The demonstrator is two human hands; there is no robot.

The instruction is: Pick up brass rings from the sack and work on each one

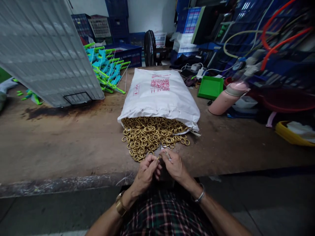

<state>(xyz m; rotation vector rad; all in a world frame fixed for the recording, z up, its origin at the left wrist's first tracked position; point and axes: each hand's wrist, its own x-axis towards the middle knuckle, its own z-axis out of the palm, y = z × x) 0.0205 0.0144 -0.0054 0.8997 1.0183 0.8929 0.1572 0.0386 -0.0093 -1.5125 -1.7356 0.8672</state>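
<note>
My left hand [146, 171] is pinched on a small gold ring [158, 158], seen nearly edge-on just in front of the pile. Closed beside it, my right hand [175, 166] grips a thin, pale metallic tool [168, 155]; its kind is too small to make out. The fingertips of both hands almost meet over the table's front part. Right beyond them a heap of gold rings [144, 141] spills out of the open mouth of a white woven sack [142, 101] with red print, which lies flat on the table.
A brown wooden table [73, 144] spans the view. A grey ribbed panel [51, 55] leans at left near green and turquoise plastic pieces [108, 70]. To the right are a green tray [210, 88], a pink bottle [227, 98] and a yellow basin [290, 136].
</note>
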